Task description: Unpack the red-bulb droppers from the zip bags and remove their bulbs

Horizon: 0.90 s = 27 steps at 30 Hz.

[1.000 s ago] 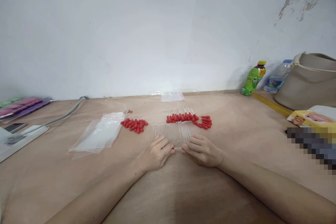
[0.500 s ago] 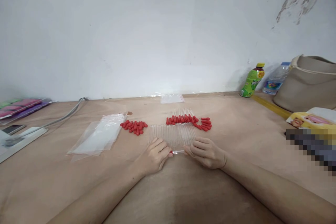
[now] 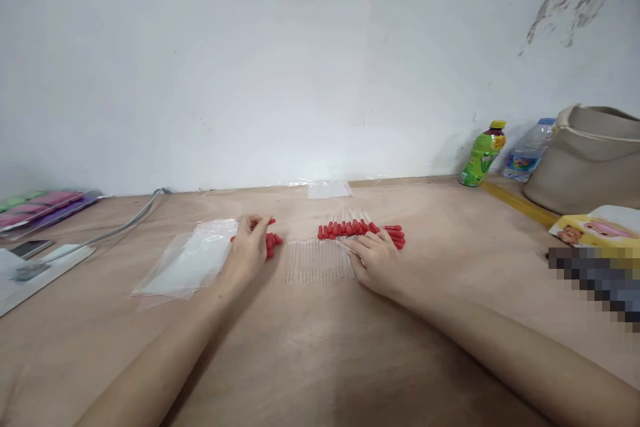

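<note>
— Looking across the table (image 3: 320,347), what lies around the work?

— At the far right of the frame a green bottle (image 3: 481,153) and a clear water bottle (image 3: 527,149) stand by the wall, next to a beige bag (image 3: 590,157). A yellow printed box (image 3: 597,228) lies below it. At the far left lie pink and purple flat packs (image 3: 43,207), a phone (image 3: 30,248) and a grey cable (image 3: 115,227). A small clear bag (image 3: 329,189) lies near the wall at centre.

— Anything between the hands?

— A row of bare clear tubes (image 3: 315,260) lies side by side at centre. Just above it in the frame lies a row of tubes with red caps (image 3: 350,228). Nothing covers the bare tubes.

— And the left hand (image 3: 247,252)?

— It rests on the pile of loose red caps (image 3: 273,240), left of centre, fingers curled down onto them; whether it pinches one, I cannot tell. Clear plastic bags (image 3: 185,267) lie touching its outer side.

— The right hand (image 3: 375,260)?

— Loosely curled, fingertips touching the right end of the bare tube row, close under the capped ones. A grip is not clear.
</note>
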Each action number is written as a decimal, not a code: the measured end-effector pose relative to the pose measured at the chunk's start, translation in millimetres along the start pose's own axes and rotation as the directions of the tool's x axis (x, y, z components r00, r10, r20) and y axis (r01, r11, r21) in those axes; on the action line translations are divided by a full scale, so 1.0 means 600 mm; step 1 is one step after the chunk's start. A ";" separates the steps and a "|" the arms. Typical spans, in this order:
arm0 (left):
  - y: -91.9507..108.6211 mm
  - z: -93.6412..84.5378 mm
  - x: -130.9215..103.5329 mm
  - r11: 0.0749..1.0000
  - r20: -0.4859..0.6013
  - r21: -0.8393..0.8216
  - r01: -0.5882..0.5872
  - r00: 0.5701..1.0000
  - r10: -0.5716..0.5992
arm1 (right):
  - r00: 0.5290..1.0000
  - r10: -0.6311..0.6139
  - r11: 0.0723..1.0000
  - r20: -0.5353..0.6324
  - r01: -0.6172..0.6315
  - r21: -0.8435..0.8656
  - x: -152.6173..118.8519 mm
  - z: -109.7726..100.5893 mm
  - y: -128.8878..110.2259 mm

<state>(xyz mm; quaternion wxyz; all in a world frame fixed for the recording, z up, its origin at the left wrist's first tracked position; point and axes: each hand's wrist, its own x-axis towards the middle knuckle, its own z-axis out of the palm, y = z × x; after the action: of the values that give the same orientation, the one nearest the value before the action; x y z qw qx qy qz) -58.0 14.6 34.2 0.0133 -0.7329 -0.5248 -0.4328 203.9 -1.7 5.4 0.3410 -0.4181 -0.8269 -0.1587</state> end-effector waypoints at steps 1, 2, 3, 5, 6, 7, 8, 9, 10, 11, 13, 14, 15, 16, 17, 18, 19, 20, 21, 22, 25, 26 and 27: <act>-0.008 -0.008 0.006 0.999 -0.020 0.031 0.012 1.000 -0.011 | 1.000 -0.009 1.000 0.005 0.009 -0.019 0.004 0.003 -0.004; -0.016 -0.015 0.012 0.995 -0.038 0.097 0.012 0.999 -0.008 | 1.000 -0.019 0.999 0.006 0.020 -0.044 0.008 0.007 -0.008; -0.025 -0.023 0.016 0.986 -0.053 0.168 0.012 0.999 -0.003 | 1.000 -0.030 0.997 0.006 0.031 -0.073 0.010 0.011 -0.011; -0.041 -0.036 0.021 0.960 -0.045 0.280 0.005 0.999 0.008 | 0.998 -0.053 0.990 0.024 0.056 -0.132 0.013 0.017 -0.017; -0.046 -0.041 0.023 0.951 -0.029 0.309 -0.001 1.000 0.010 | 0.997 -0.060 0.986 0.038 0.065 -0.153 0.014 0.020 -0.019; -0.050 -0.043 0.024 0.947 -0.005 0.322 -0.011 1.000 0.013 | 0.997 -0.063 0.983 0.054 0.072 -0.169 0.014 0.022 -0.021; -0.051 -0.044 0.024 0.944 0.022 0.328 -0.026 1.000 0.020 | 0.996 -0.063 0.981 0.068 0.074 -0.178 0.014 0.024 -0.023; -0.050 -0.042 0.023 0.942 0.048 0.332 -0.047 0.998 0.034 | 0.995 -0.060 0.980 0.081 0.074 -0.183 0.014 0.024 -0.025; -0.048 -0.039 0.022 0.939 0.075 0.336 -0.078 0.996 0.056 | 0.994 -0.053 0.981 0.091 0.069 -0.183 0.014 0.025 -0.027; -0.044 -0.035 0.019 0.932 0.105 0.343 -0.117 0.991 0.086 | 0.994 -0.045 0.982 0.099 0.063 -0.180 0.013 0.025 -0.029; -0.037 -0.024 0.012 0.905 0.161 0.371 -0.211 0.974 0.161 | 0.993 -0.027 0.985 0.114 0.046 -0.164 0.013 0.023 -0.033; -0.034 -0.018 0.008 0.884 0.185 0.391 -0.256 0.963 0.197 | 0.992 -0.019 0.987 0.121 0.038 -0.154 0.013 0.022 -0.035; -0.033 -0.012 0.003 0.861 0.209 0.412 -0.299 0.951 0.230 | 0.992 -0.013 0.989 0.129 0.032 -0.144 0.013 0.021 -0.037; -0.032 -0.007 -0.001 0.836 0.230 0.434 -0.336 0.938 0.257 | 0.991 -0.009 0.990 0.135 0.028 -0.135 0.013 0.020 -0.038; -0.032 -0.003 -0.004 0.812 0.249 0.454 -0.366 0.927 0.280 | 0.990 -0.006 0.992 0.143 0.025 -0.128 0.014 0.018 -0.039; -0.034 0.000 -0.008 0.791 0.267 0.470 -0.391 0.917 0.295 | 0.989 -0.004 0.992 0.151 0.023 -0.121 0.014 0.016 -0.040; -0.035 0.003 -0.010 0.775 0.282 0.481 -0.409 0.910 0.305 | 0.987 -0.004 0.993 0.160 0.023 -0.116 0.014 0.015 -0.040; -0.036 0.004 -0.012 0.764 0.290 0.489 -0.420 0.905 0.311 | 0.986 -0.005 0.994 0.169 0.024 -0.110 0.014 0.014 -0.040; -0.038 0.005 -0.013 0.758 0.291 0.495 -0.424 0.903 0.315 | 0.984 -0.006 0.994 0.178 0.025 -0.105 0.014 0.013 -0.040; -0.038 0.005 -0.014 0.757 0.286 0.496 -0.425 0.903 0.319 | 0.983 -0.007 0.995 0.185 0.026 -0.099 0.014 0.012 -0.040; -0.039 0.005 -0.016 0.764 0.262 0.487 -0.423 0.905 0.335 | 0.982 0.004 0.997 0.190 0.011 -0.075 0.012 0.013 -0.040; -0.038 0.005 -0.016 0.765 0.258 0.483 -0.426 0.904 0.340 | 0.982 0.011 0.998 0.188 0.001 -0.063 0.012 0.013 -0.040; -0.037 0.005 -0.017 0.766 0.256 0.478 -0.429 0.903 0.346 | 0.983 0.024 0.999 0.183 -0.015 -0.050 0.012 0.013 -0.039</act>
<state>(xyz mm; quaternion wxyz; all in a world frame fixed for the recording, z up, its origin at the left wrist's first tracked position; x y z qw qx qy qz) -74.3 18.0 16.2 0.2612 -0.8246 -0.4587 -0.2035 178.8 -7.2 5.4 0.2546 -0.4472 -0.8466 -0.1359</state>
